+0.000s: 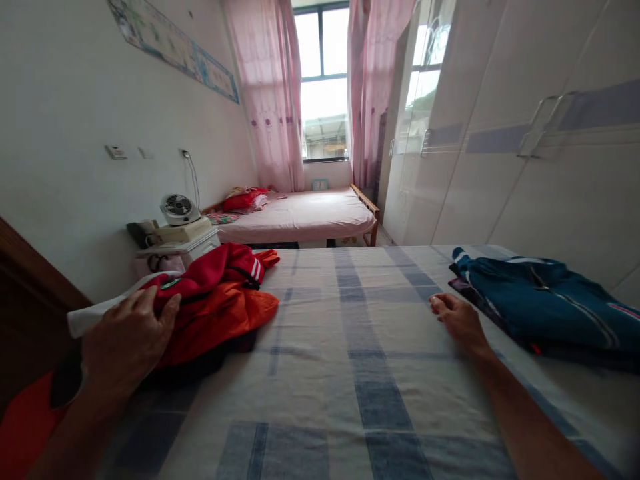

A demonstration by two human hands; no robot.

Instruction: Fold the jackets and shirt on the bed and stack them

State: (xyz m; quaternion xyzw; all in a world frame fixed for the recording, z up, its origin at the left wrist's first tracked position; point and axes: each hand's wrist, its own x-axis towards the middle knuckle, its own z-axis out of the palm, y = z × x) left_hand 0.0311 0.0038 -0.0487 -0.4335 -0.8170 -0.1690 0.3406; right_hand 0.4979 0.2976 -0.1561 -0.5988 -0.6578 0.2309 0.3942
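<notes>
My left hand [131, 327] is at the near left of a heap of clothes, its thumb apart from the fingers. The fingertips reach the red garment [217, 270], which has white stripes and a small green emblem. Under it lie an orange garment [220, 317] and something black. My right hand [457, 320] is over the checked bed sheet [320, 373], its fingers curled in and nothing visible in them. Just right of it lies a folded teal zip jacket [545, 300] on top of darker clothes.
A second bed [310, 217] with a pink sheet stands beyond, below the window. White wardrobes [500, 167] line the right side. At the left, a small fan [179, 208] sits on a box [185, 230] atop a bedside cabinet [203, 245].
</notes>
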